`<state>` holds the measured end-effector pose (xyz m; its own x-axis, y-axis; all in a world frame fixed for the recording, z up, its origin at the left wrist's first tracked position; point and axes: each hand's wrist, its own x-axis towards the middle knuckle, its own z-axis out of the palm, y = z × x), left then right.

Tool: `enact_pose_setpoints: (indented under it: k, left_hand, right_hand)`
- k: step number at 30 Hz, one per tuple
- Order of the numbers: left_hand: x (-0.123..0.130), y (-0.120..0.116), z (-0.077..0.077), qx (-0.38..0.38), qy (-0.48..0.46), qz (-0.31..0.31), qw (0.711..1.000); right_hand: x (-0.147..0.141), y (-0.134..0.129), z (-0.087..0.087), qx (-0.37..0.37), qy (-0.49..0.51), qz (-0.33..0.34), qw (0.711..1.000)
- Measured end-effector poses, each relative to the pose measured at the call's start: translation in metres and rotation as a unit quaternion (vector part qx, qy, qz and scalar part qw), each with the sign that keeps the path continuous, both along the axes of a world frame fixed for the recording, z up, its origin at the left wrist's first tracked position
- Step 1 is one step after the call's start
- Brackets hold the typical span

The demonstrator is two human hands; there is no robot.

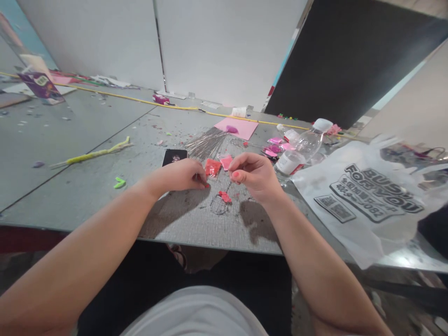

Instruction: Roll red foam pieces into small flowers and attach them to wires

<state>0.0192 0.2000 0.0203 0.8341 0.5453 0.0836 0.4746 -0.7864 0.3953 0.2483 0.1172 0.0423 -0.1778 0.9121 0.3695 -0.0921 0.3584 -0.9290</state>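
My right hand pinches the thin stem of a wire piece, whose rounded loops hang low over the table. Small red-pink lumps sit where the stem meets the loops. To the left, my left hand has its fingertips together close to the tabletop; whatever they hold, if anything, is hidden. A clear packet of orange-red material lies between the hands, with a pink packet beside it. Behind them a bundle of thin wires fans out toward a pink sheet bearing a purple lump.
A dark phone lies behind my left wrist. Plastic bottles and a white plastic bag stand on the right. Green pieces and a yellow-green twisted stick lie left. A yellow cord crosses the back.
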Motion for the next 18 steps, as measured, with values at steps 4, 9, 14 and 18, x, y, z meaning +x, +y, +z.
enact_pose_setpoints:
  k: [4,9,14,18]
  left_hand:
    - [0.001,-0.0002,-0.002,-0.001,0.003,-0.005,1.0]
    - [0.0035,-0.003,-0.0011,-0.006,-0.002,-0.01,1.0]
    - [0.0059,-0.0039,-0.0024,-0.008,-0.009,-0.017,1.0]
    - [0.005,-0.0033,-0.0019,0.002,-0.02,-0.031,0.999]
  right_hand:
    - [-0.0006,-0.0009,0.0009,-0.003,-0.01,-0.008,1.0]
    - [-0.0005,-0.001,0.0008,0.002,-0.011,-0.003,1.0]
    - [0.0008,0.0,-0.001,-0.003,-0.019,-0.012,1.0]
    - [0.001,0.0004,-0.0016,0.001,-0.019,-0.014,1.0]
